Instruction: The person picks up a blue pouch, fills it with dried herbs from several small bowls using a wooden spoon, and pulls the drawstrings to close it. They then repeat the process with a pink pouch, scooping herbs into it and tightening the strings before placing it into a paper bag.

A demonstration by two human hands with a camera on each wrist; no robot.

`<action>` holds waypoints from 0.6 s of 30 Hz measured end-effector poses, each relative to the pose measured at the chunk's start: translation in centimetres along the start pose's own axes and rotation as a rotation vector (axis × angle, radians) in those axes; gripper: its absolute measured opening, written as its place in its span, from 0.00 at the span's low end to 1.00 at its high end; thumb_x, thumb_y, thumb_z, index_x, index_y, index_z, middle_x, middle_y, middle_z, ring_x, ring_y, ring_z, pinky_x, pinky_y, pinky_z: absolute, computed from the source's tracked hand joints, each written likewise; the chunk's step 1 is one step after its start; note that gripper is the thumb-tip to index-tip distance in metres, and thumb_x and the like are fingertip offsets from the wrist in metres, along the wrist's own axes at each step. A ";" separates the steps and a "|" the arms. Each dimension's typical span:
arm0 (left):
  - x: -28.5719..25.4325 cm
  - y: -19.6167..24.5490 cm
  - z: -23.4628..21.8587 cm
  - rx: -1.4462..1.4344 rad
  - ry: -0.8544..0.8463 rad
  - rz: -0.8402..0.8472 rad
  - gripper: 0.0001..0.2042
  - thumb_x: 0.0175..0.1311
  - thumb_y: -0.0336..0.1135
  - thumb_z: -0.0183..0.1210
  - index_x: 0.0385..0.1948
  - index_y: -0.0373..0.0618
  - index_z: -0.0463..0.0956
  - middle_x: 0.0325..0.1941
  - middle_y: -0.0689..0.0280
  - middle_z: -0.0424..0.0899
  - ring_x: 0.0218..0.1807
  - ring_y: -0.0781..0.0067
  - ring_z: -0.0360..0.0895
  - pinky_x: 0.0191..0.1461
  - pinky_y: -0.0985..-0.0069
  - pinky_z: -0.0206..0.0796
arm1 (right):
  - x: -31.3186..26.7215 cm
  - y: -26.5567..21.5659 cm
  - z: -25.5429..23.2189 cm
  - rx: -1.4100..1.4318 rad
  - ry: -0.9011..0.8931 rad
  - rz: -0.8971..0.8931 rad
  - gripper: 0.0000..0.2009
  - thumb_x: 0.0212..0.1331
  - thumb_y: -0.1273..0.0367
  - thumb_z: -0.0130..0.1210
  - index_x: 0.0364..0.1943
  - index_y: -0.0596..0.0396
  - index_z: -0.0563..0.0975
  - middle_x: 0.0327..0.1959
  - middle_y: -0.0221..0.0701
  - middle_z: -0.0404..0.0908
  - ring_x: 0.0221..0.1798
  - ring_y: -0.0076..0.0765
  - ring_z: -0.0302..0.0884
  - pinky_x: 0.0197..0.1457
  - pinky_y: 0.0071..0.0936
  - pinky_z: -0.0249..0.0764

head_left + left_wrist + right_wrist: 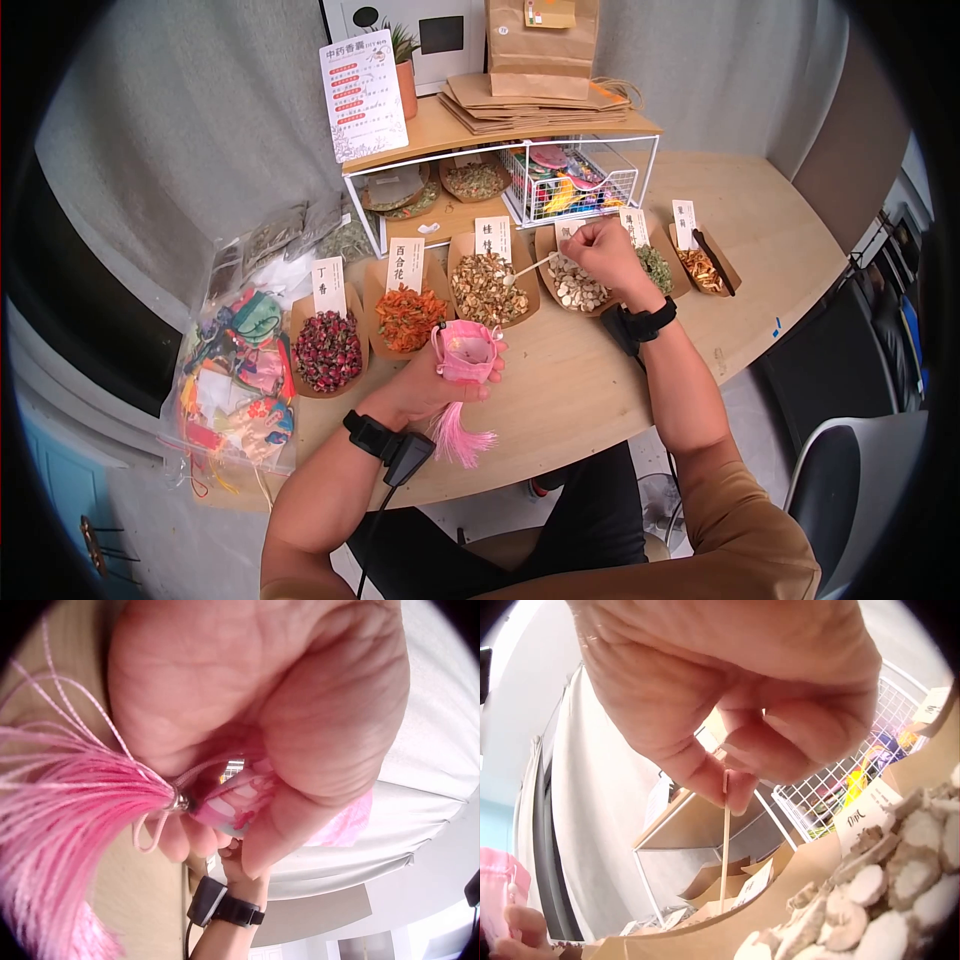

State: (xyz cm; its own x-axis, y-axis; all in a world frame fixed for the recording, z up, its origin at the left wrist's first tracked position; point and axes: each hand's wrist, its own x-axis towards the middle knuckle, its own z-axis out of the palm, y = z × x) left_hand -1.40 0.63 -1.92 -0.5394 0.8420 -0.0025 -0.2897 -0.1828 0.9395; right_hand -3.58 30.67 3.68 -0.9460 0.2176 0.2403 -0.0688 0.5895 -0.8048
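Note:
My left hand [425, 388] grips a small pink drawstring pouch [464, 350], its mouth open and facing up. A pink tassel [67, 802] hangs below the palm, tied on by a cord. With thumb and fingertips, my right hand [603, 252] pinches a thin wooden stick [725, 859]. In the head view its small rounded far end lies over a paper tray of yellowish dried flowers [485, 285]. Just under the right hand is a tray of pale dried root slices [577, 285], large in the right wrist view [855, 915].
Dark red dried rosebuds [328, 352] and orange petals [410, 320] fill trays on the left. Green leaves [652, 266] and orange-brown pieces [703, 268] stand right. Behind is a wooden-topped shelf [420, 145] with a wire basket [570, 185]. A plastic bag of colourful pouches [240, 400] lies at left.

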 end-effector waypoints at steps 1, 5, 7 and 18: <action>0.0 0.0 0.0 0.000 -0.003 0.003 0.28 0.50 0.19 0.67 0.55 0.44 0.68 0.51 0.66 0.77 0.52 0.74 0.76 0.56 0.74 0.69 | 0.0 0.1 0.1 -0.018 -0.028 0.032 0.12 0.53 0.71 0.61 0.16 0.61 0.79 0.13 0.23 0.73 0.18 0.17 0.66 0.24 0.22 0.64; -0.1 0.1 0.1 -0.027 0.005 0.003 0.28 0.50 0.19 0.67 0.55 0.45 0.67 0.54 0.66 0.76 0.53 0.74 0.76 0.57 0.73 0.69 | -0.2 0.0 0.8 0.018 -0.127 0.123 0.11 0.53 0.70 0.62 0.17 0.60 0.80 0.15 0.23 0.74 0.21 0.17 0.67 0.27 0.21 0.67; 0.0 -0.2 -0.1 -0.025 -0.004 0.004 0.28 0.50 0.19 0.67 0.55 0.45 0.67 0.55 0.66 0.75 0.53 0.73 0.76 0.58 0.73 0.69 | -0.1 0.4 1.2 0.075 -0.167 0.115 0.11 0.54 0.69 0.62 0.19 0.60 0.80 0.15 0.23 0.75 0.20 0.16 0.65 0.26 0.21 0.65; 0.0 -0.1 -0.1 -0.006 -0.011 0.017 0.28 0.50 0.19 0.67 0.55 0.44 0.68 0.52 0.66 0.76 0.52 0.74 0.76 0.56 0.73 0.70 | 0.0 0.4 0.9 0.353 -0.302 0.282 0.10 0.58 0.68 0.59 0.23 0.60 0.79 0.13 0.23 0.69 0.14 0.15 0.57 0.17 0.20 0.51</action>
State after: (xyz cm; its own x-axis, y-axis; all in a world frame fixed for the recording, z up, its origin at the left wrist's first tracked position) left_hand -1.44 0.63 -2.07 -0.5357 0.8442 0.0175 -0.2850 -0.2003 0.9374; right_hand -3.93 30.18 2.84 -0.9886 0.0654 -0.1359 0.1476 0.2324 -0.9614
